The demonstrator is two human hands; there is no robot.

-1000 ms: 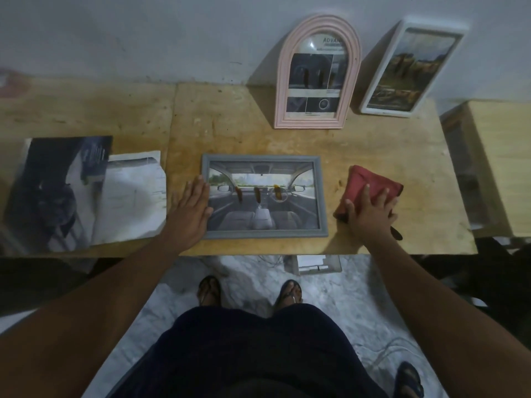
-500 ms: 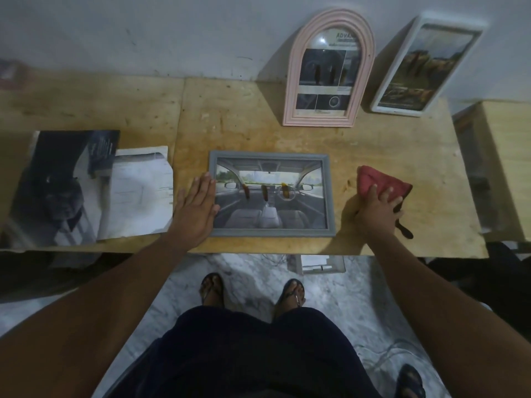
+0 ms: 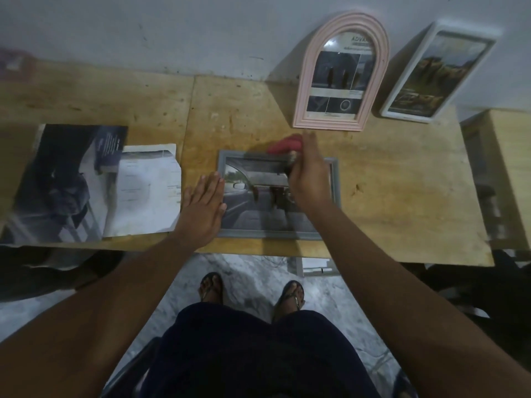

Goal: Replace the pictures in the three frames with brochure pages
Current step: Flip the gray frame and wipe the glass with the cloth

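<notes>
Cloth [image 3: 283, 145] gripped in right hand [image 3: 309, 179]; left hand [image 3: 202, 209] flat on grey frame [image 3: 253, 233].

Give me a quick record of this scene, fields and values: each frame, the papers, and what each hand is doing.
grey frame: flat on the table, car-interior picture facing up
pink arched frame: upright, leaning on the wall
white frame: tilted, leaning on the wall, right of the pink one
brochure: lying at the table's left end
loose page: overlapping the brochure's right edge
left hand: flat on the grey frame's left edge
right hand: holds the red cloth over the grey frame's top edge
</notes>
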